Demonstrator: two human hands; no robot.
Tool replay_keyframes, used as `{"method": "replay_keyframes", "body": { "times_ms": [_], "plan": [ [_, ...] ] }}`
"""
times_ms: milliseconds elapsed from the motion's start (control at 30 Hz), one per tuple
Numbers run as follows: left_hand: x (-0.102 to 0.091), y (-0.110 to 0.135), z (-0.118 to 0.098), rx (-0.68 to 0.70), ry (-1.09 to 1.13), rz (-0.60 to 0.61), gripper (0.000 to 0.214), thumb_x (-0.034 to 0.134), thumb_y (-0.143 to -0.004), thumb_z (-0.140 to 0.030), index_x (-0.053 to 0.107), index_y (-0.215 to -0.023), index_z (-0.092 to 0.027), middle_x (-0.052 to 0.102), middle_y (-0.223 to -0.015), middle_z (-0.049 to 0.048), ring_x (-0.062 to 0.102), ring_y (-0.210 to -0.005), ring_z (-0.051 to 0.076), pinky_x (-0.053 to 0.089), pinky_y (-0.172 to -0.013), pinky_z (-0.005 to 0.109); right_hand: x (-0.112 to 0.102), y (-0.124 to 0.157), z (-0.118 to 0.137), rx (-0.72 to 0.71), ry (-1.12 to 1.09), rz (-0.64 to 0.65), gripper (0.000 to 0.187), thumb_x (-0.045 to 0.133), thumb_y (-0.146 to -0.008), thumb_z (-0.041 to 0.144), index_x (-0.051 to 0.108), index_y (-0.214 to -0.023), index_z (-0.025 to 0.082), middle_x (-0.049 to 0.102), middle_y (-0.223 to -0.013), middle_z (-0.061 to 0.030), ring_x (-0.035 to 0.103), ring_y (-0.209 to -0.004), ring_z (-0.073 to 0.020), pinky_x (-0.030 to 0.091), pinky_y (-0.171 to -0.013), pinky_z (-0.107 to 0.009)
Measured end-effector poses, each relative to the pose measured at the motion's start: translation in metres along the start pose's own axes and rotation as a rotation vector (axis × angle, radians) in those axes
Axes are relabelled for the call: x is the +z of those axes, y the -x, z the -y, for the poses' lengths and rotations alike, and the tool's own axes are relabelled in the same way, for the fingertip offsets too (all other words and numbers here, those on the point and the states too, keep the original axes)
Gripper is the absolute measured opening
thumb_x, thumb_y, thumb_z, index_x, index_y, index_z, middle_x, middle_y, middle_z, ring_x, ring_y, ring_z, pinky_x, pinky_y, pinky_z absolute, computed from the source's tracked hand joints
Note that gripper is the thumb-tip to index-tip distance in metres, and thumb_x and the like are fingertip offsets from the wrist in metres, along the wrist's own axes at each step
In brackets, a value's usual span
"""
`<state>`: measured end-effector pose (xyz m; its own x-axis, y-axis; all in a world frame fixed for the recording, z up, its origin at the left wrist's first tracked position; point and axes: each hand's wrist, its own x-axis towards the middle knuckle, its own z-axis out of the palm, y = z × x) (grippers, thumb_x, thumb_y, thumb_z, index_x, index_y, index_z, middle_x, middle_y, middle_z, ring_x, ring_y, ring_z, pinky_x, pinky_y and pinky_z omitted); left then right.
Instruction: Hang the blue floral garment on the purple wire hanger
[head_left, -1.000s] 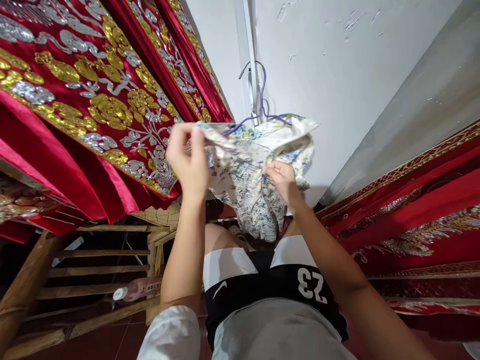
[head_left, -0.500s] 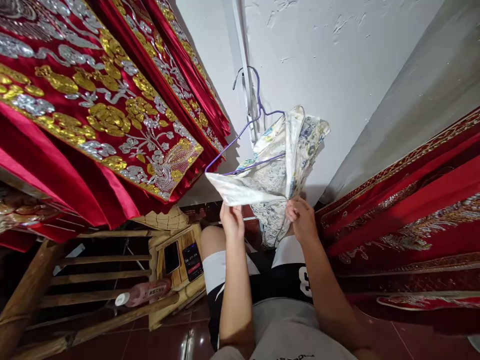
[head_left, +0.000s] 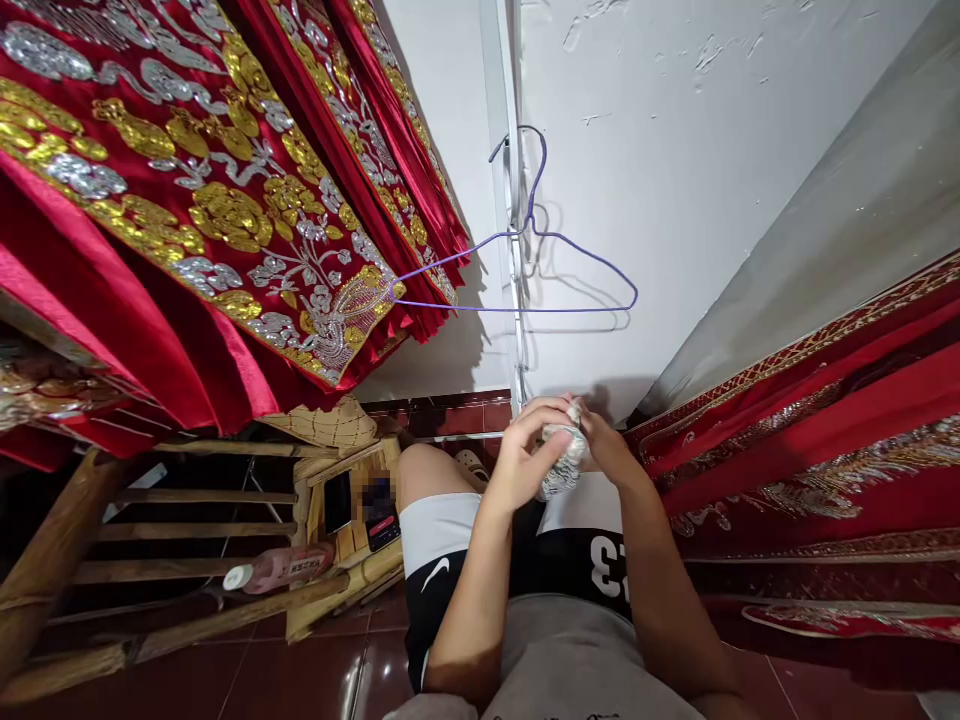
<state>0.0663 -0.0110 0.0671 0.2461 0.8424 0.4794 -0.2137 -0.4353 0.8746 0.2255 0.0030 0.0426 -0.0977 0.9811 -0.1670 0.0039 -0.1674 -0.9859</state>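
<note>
A white garment with a blue and yellow floral print is bunched up between my hands, above my lap. My left hand is closed around it from the left, thumb across the front. From the right, my right hand grips the cloth at its top, its fingers partly hidden behind the bundle. Most of the garment's shape is hidden in the folds. Above and beyond my hands, a bare purple wire hanger hangs by its hook from a metal wall strip.
Red sequined cloths hang at the left, and another red beaded cloth is at the right. Left of my leg is a bamboo chair beside a small wooden stand with two phones. A pink bottle lies on the chair.
The floral garment has come off the purple hanger and is now gathered into a bundle. My left hand has moved right, close to my right hand.
</note>
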Motion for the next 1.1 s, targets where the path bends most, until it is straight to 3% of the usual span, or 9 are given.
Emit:
{"method": "replay_keyframes", "body": {
  "times_ms": [200,300,400,467,600,733,900,1000,1100],
  "plan": [
    [-0.011,0.003,-0.018,0.131,-0.56,0.019,0.01,0.062,-0.098,-0.028,0.07,-0.103,-0.025,0.061,-0.135,0.0095,0.045,-0.144,0.03,0.03,-0.123,0.054,0.039,-0.017,0.02,0.17,-0.518,0.318,0.057,0.065,-0.072,0.078,0.068,-0.093,0.026,0.065,-0.077,-0.0046,0.066,-0.093,-0.0273,0.053,-0.078,-0.037],
    [-0.042,-0.002,-0.022,0.043,-0.649,-0.001,0.041,0.074,-0.089,-0.031,0.058,-0.127,-0.027,0.055,-0.144,0.011,0.041,-0.147,0.031,0.033,-0.122,0.052,0.05,-0.026,0.028,0.201,-0.463,0.449,0.055,0.066,-0.073,0.074,0.068,-0.093,0.023,0.068,-0.082,-0.0061,0.066,-0.086,-0.0244,0.053,-0.073,-0.034],
    [-0.075,-0.01,-0.018,-0.167,-0.536,0.234,0.085,0.088,-0.073,-0.04,0.044,-0.144,-0.024,0.055,-0.145,0.0127,0.053,-0.136,0.032,0.043,-0.115,0.045,0.047,-0.031,0.043,0.173,-0.201,0.664,0.044,0.079,-0.065,0.052,0.069,-0.092,0.019,0.07,-0.087,-0.0062,0.064,-0.077,-0.0208,0.05,-0.069,-0.032],
    [-0.092,-0.012,-0.009,-0.314,-0.453,0.465,0.08,0.088,-0.07,-0.046,0.053,-0.138,-0.021,0.065,-0.133,0.0103,0.062,-0.121,0.03,0.05,-0.104,0.039,0.038,-0.032,0.059,0.098,-0.036,0.728,0.033,0.083,-0.056,0.028,0.069,-0.084,0.019,0.069,-0.083,-0.003,0.061,-0.075,-0.0178,0.048,-0.069,-0.029],
    [-0.113,-0.003,0.005,-0.517,-0.699,0.644,0.036,0.073,-0.083,-0.049,0.07,-0.098,-0.016,0.074,-0.092,0.0044,0.067,-0.084,0.024,0.051,-0.078,0.031,0.006,-0.037,0.101,-0.304,0.38,0.358,0.007,0.064,-0.065,0.015,0.065,-0.071,0.019,0.064,-0.074,-0.0004,0.057,-0.071,-0.0162,0.045,-0.066,-0.028],
    [-0.13,0.002,-0.015,-0.447,-1.007,0.57,0.033,0.05,-0.098,-0.045,0.067,-0.089,-0.018,0.072,-0.081,0.0048,0.063,-0.071,0.021,0.041,-0.066,0.028,-0.022,-0.068,0.123,-0.561,0.517,-0.112,0.05,0.06,-0.071,0.016,0.068,-0.12,0.022,0.071,-0.104,-0.0073,0.065,-0.091,-0.0252,0.052,-0.085,-0.039],
    [-0.141,-0.012,-0.065,-0.297,-1.135,0.436,0.033,0.038,-0.102,-0.04,0.061,-0.087,-0.021,0.066,-0.073,0.0015,0.059,-0.066,0.019,0.04,-0.064,0.028,-0.021,-0.125,0.102,-0.478,0.571,-0.064,0.065,0.054,-0.08,0.021,0.054,-0.145,0.021,0.062,-0.142,-0.0128,0.061,-0.12,-0.0317,0.048,-0.103,-0.047],
    [-0.144,-0.018,-0.077,-0.257,-1.282,0.48,0.032,0.038,-0.1,-0.035,0.063,-0.084,-0.021,0.067,-0.073,0.0029,0.063,-0.073,0.021,0.048,-0.088,0.035,-0.018,-0.136,0.086,-0.495,0.512,-0.021,0.049,0.05,-0.078,0.019,0.069,-0.124,0.021,0.071,-0.125,-0.0095,0.065,-0.11,-0.0297,0.049,-0.098,-0.046],
    [-0.15,-0.019,-0.07,-0.304,-1.549,0.498,0.031,0.042,-0.096,-0.03,0.068,-0.082,-0.02,0.073,-0.084,0.0102,0.068,-0.103,0.03,0.032,-0.117,0.056,-0.025,-0.127,0.079,-0.561,0.476,-0.087,0.039,0.05,-0.074,0.018,0.073,-0.105,0.02,0.075,-0.103,-0.006,0.066,-0.094,-0.026,0.051,-0.084,-0.038]
  ]
}}
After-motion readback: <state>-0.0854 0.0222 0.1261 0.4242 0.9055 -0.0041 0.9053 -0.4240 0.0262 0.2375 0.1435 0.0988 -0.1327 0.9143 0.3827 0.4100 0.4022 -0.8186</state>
